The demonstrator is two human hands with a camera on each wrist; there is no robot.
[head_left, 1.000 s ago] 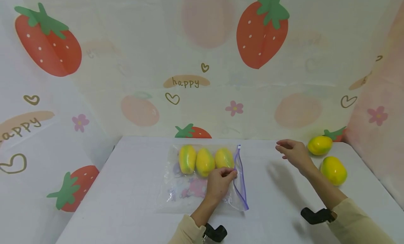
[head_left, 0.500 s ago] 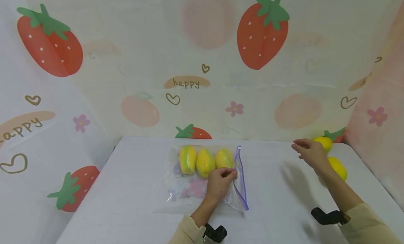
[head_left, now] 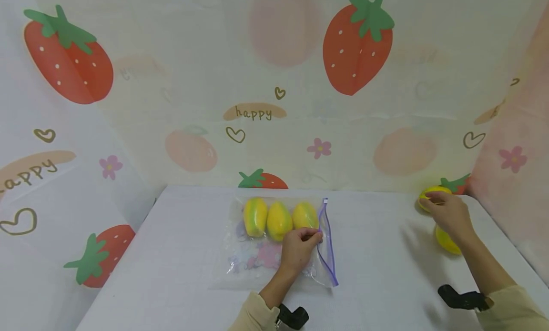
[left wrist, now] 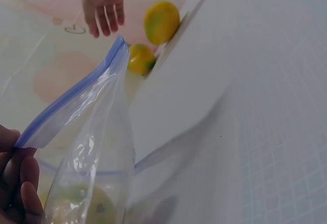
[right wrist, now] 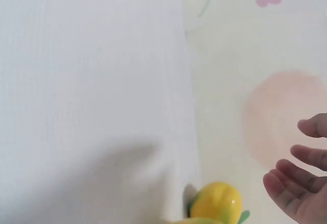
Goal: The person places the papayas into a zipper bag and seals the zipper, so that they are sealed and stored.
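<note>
My left hand (head_left: 296, 250) pinches the open edge of a clear zip bag (head_left: 225, 269) that lies flat on the table. Purple zip strips (left wrist: 66, 98) stand apart at its mouth, seen in the left wrist view. Inside the bag sit three yellow fruits (head_left: 279, 220) with greenish streaks. At the far right, my right hand (head_left: 452, 214) hovers with loosely bent, parted fingers and nothing between them. It overlaps two loose yellow fruits in the head view: a back fruit (head_left: 438, 189) and a nearer fruit (head_left: 447, 243), each partly hidden. The right wrist view shows the hand (right wrist: 301, 183) above the fruit (right wrist: 217, 201).
A white cloth covers the table (head_left: 171, 255). Behind it hangs a backdrop (head_left: 193, 83) printed with strawberries, hearts and flowers, and similar sheets stand at both sides. Black camera mounts (head_left: 463, 298) are worn on both wrists.
My right hand has moved rightward, from left of the loose fruits to over them. My left hand and the zip bag have stayed in place.
</note>
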